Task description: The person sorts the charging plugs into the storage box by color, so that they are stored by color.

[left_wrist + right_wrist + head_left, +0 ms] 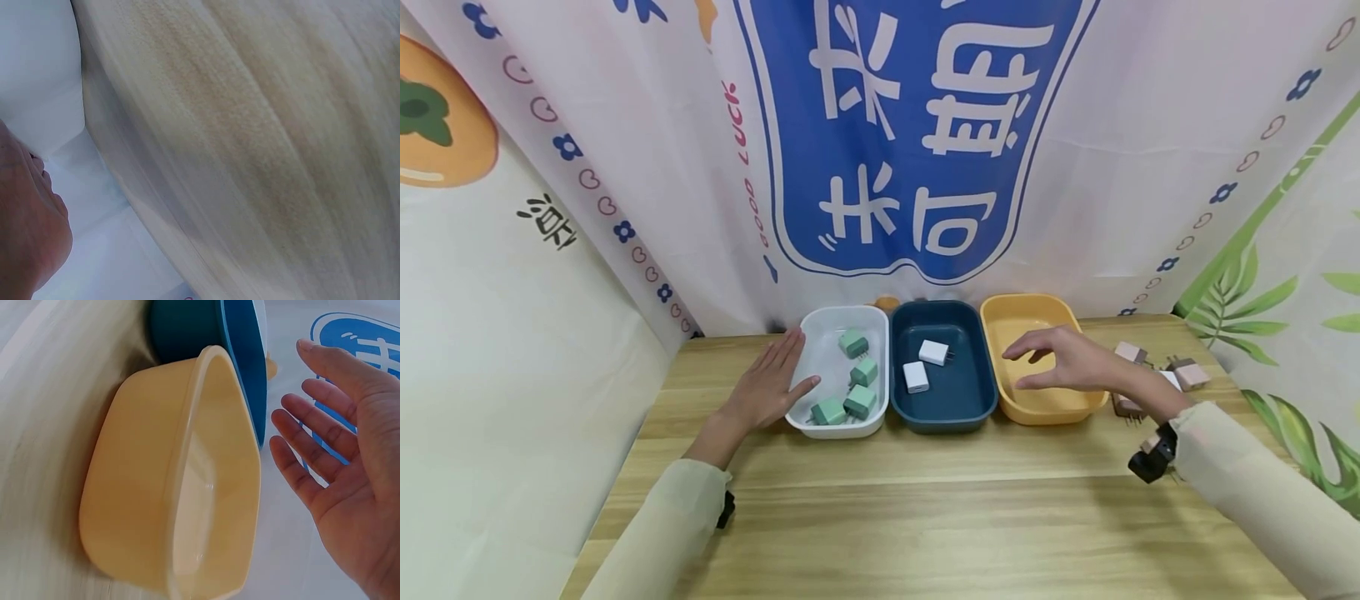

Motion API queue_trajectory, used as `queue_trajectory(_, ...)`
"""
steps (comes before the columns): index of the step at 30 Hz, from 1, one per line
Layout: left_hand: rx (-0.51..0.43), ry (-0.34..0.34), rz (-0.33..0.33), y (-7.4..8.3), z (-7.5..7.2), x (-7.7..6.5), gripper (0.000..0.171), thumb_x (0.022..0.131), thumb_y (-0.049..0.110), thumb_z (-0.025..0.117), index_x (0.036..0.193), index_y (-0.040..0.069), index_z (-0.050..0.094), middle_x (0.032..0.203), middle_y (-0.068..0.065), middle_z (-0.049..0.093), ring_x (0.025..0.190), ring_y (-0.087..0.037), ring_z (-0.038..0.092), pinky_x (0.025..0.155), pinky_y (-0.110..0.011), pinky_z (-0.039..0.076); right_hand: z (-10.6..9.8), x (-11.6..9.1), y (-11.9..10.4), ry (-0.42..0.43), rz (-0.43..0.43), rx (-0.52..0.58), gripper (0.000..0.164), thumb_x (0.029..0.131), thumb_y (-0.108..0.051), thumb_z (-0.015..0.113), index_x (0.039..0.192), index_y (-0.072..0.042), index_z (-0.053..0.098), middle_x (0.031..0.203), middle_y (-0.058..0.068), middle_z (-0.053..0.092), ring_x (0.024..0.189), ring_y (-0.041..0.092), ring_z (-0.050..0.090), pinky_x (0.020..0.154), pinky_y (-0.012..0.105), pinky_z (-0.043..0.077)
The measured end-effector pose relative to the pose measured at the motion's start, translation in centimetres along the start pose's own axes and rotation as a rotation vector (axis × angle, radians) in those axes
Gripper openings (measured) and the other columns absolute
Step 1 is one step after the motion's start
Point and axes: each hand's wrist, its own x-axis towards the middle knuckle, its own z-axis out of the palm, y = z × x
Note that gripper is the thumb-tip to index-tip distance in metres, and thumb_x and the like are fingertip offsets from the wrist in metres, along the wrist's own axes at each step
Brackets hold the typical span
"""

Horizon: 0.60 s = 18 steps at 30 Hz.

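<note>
Printed cloth (1127,167) hangs behind a wood-grained worktop (925,517), and three tubs stand in a row on it, close to the cloth. The blue tub (958,396) is in the middle, with two white plugs (916,377) inside. Just left of the blue tub is the white tub (822,367), with four green plugs (860,402). Just right of the blue tub is the yellow tub (1022,317); nothing shows on the part of its floor in view. Well right of the blue tub, past the yellow one, pink-brown plugs (1187,374) lie loose on the worktop, with what looks like a white one among them. The right forearm hides some of that cluster, so no count is safe.

The left hand (763,387) lies along the far left side of the white tub, fingers straight, thumb over the rim; its grip has hold of nothing. The right hand (1067,360) hovers over the yellow tub, right of the blue one. Its grip is about half spread, thumb well apart from bent fingers, with nothing between them.

The step in hand looks like sorting plugs by colour, partly done. The next move probably calls for the right hand to reach the loose cluster and pinch one plug by its body.
</note>
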Motion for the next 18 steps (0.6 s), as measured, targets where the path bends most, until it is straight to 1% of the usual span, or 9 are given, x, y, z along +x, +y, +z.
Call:
queue_trajectory(3, -0.001, 0.002, 0.005, 0.0, 0.0, 0.0, 0.09, 0.11, 0.06, 0.036, 0.169, 0.0, 0.004, 0.178, -0.017, 0.004, 0.165, -0.036, 0.004, 0.133, -0.053, 0.009, -0.2, -0.6, 0.4, 0.009, 0.005, 0.004, 0.034, 0.089, -0.019, 0.088, 0.121, -0.01, 0.078, 0.12, 0.004, 0.077, 0.109, 0.028, 0.072, 0.091, 0.048, 0.063)
queue_trajectory(6, -0.001, 0.003, 0.008, -0.1, 0.1, 0.0, 0.091, 0.11, 0.061, 0.036, 0.169, 0.0, 0.004, 0.178, -0.018, 0.004, 0.165, -0.036, 0.004, 0.133, -0.054, 0.009, -0.3, -1.1, 0.8, 0.01, 0.027, 0.002, 0.034, 0.089, -0.017, 0.088, 0.121, -0.011, 0.078, 0.12, 0.003, 0.077, 0.111, 0.031, 0.071, 0.092, 0.051, 0.063)
queue_trajectory(12, -0.001, -0.009, 0.001, -0.2, 0.1, 0.0, 0.091, 0.11, 0.062, 0.034, 0.169, 0.001, 0.002, 0.178, -0.017, 0.003, 0.165, -0.032, 0.0, 0.134, -0.052, 0.007, -0.7, -2.2, 1.4, 0.024, 0.071, -0.037, 0.035, 0.089, -0.021, 0.088, 0.121, -0.013, 0.078, 0.12, 0.002, 0.077, 0.111, 0.03, 0.071, 0.093, 0.048, 0.063)
queue_trajectory(16, -0.004, -0.008, 0.003, -0.2, 0.1, 0.1, 0.09, 0.11, 0.061, 0.034, 0.169, 0.002, 0.002, 0.178, -0.016, 0.003, 0.165, -0.033, 0.002, 0.134, -0.052, 0.008, -1.1, -3.0, 1.7, 0.033, 0.086, -0.049, 0.035, 0.089, -0.021, 0.088, 0.121, -0.011, 0.078, 0.12, 0.006, 0.077, 0.11, 0.033, 0.071, 0.093, 0.049, 0.062)
queue_trajectory(18, -0.004, -0.008, 0.005, -0.2, 0.1, 0.1, 0.09, 0.11, 0.061, 0.034, 0.169, 0.002, 0.002, 0.178, -0.016, 0.002, 0.165, -0.033, 0.002, 0.134, -0.052, 0.008, -1.3, -3.5, 1.9, 0.042, 0.08, -0.051, 0.035, 0.089, -0.021, 0.088, 0.121, -0.009, 0.078, 0.119, 0.008, 0.077, 0.109, 0.035, 0.071, 0.092, 0.048, 0.063)
